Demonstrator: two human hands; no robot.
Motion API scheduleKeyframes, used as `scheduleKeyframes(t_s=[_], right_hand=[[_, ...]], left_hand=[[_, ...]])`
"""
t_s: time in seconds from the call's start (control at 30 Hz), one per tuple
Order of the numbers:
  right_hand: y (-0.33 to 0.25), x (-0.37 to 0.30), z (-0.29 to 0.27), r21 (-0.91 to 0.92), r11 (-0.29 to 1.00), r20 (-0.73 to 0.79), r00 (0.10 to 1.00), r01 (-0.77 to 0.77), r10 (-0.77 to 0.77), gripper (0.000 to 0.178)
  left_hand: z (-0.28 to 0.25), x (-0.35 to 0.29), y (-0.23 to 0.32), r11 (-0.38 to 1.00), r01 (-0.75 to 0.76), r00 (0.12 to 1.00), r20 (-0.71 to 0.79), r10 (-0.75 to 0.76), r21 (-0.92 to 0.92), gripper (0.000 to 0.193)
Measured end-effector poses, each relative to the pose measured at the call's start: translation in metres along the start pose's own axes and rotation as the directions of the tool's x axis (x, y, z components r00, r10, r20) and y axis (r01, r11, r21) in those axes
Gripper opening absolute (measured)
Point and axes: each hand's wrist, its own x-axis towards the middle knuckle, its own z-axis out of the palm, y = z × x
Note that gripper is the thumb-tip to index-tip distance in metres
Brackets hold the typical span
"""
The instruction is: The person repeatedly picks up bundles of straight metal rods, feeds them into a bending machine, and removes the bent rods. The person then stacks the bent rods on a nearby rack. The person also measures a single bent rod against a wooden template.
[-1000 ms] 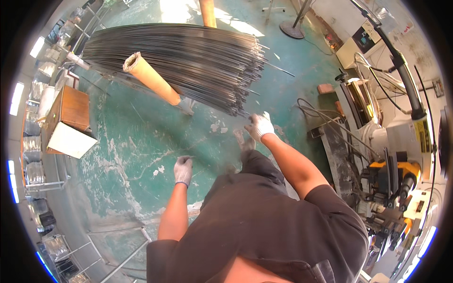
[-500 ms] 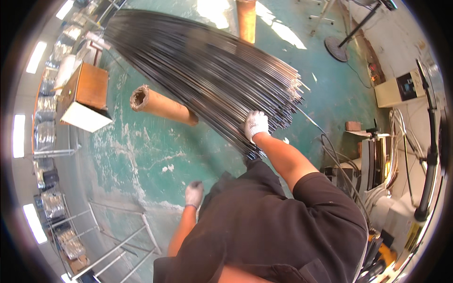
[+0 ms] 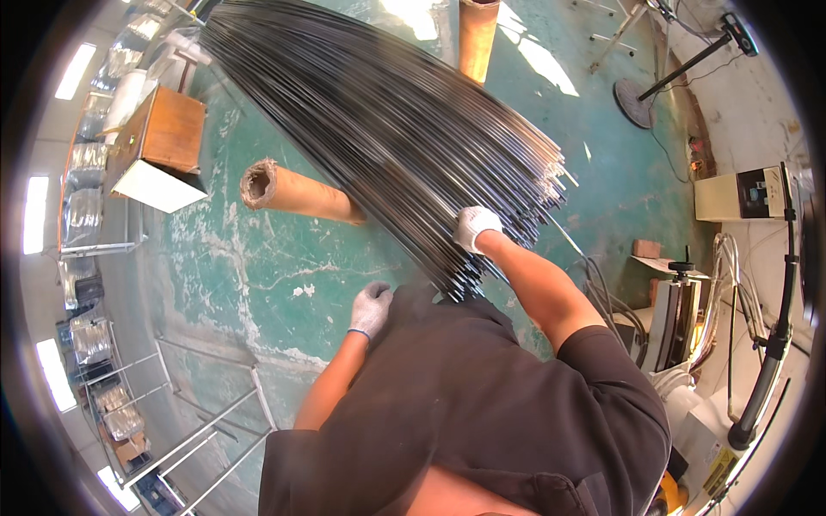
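Observation:
A large fanned bundle of long, thin dark metal rods (image 3: 370, 129) lies across the middle, its near ends spread toward my body. My right hand (image 3: 476, 228), in a white knit glove, is on the near ends with its fingers curled down around some of the rods. How many it grips is hidden under the palm. My left hand (image 3: 372, 310), gloved the same way, hovers before my body, left of the rod ends and apart from them. Its fingers are bent in, and nothing shows in them.
Beneath the rods lie thick brown cardboard tubes (image 3: 301, 193). A wooden box (image 3: 175, 129) stands at the left, a metal frame (image 3: 194, 443) at the lower left. On the right are a round-based stand (image 3: 634, 103), a beige machine (image 3: 731, 196) and cables (image 3: 602, 297) near the floor.
My left hand has risen forward, closer to the rod ends. My right hand stays on the rods, barely shifted. The whole view has tilted slightly.

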Motion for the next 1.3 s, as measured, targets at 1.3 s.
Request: scheduleKeyframes(t_s=[1.3], right_hand=[[0.013, -0.449, 0.177, 0.177, 0.777, -0.458, 0.648, -0.604, 0.608, 0.026]], left_hand=[[-0.001, 0.079, 0.091, 0.102, 0.585, 0.806, 0.590, 0.040, -0.805, 0.022]])
